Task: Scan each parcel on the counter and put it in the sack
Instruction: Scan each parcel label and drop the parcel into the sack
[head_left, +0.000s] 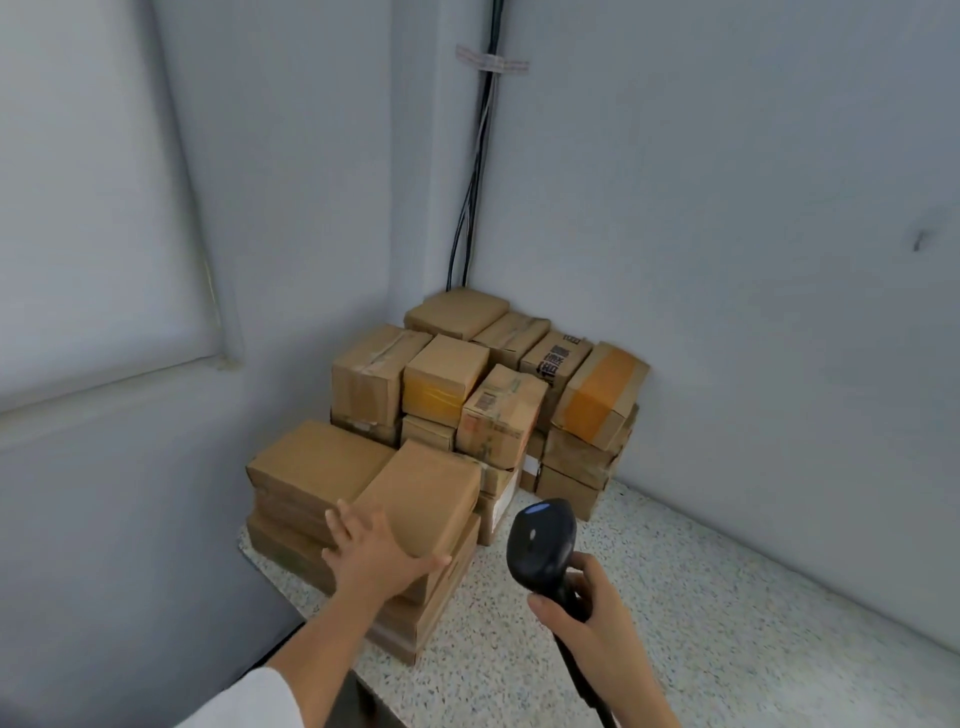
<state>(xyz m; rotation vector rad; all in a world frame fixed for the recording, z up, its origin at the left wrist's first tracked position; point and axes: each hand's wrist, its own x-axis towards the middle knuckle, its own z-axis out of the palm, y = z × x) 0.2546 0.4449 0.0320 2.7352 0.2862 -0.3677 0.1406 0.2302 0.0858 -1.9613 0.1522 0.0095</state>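
Noted left hand (374, 558) spread-fingered, flat on near end of top parcel (423, 493) of front stack (415, 621) on counter (675, 623), long axis seemingly running away from fingers; logged right hand (584, 605) curled round scanner (543, 540) just right, farther from parcel.

Parcels (426, 499): matt brown cardboard. Several at the back of the parcels carry glossy orange tape (597, 395). Counter (675, 597) under the parcels: smooth, speckled, stone-like surface. Scanner (543, 540) right of the parcels: black plastic, slight sheen. Walls (727, 208) behind the parcels: matt paint. Sleeve (249, 701): white cloth.
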